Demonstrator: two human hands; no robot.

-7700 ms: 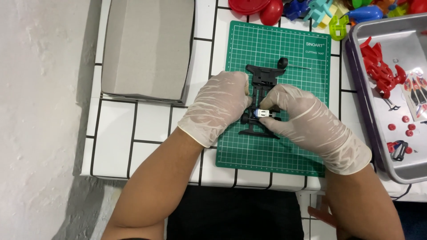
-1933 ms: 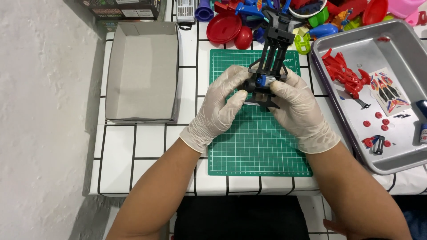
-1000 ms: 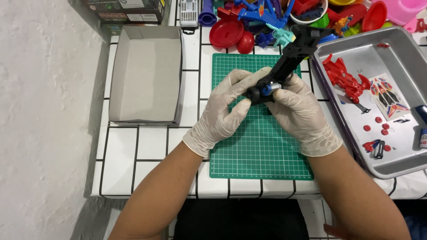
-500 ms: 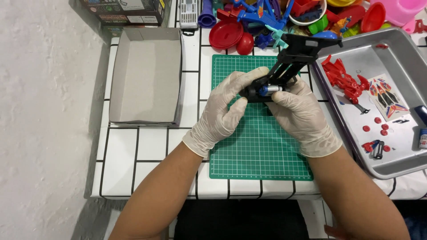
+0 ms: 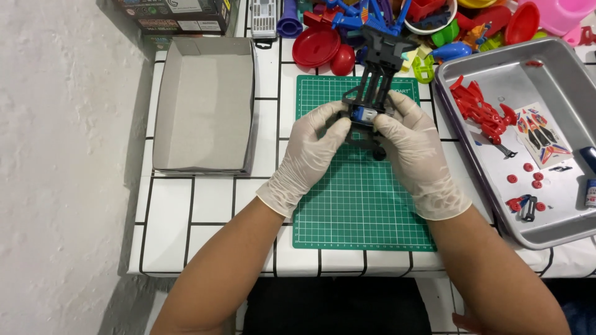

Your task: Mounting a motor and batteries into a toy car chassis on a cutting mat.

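Observation:
Both my hands wear white gloves and hold a black toy car chassis [image 5: 376, 74] above a green cutting mat [image 5: 360, 205]. My left hand [image 5: 310, 152] grips its near left side. My right hand [image 5: 413, 146] grips the near right side. A small blue and silver motor [image 5: 362, 114] sits in the chassis between my thumbs. The chassis points away from me, its far end over the toy pile.
An empty grey cardboard tray [image 5: 205, 105] lies to the left. A metal tray [image 5: 546, 211] on the right holds a red car body [image 5: 478, 108], a sticker sheet [image 5: 543, 133] and small red wheels. Colourful plastic toys [image 5: 434, 25] crowd the far edge of the white tiled table.
The chassis has swung from pointing far right to pointing straight away from me. Both hands kept hold of it and stayed over the mat.

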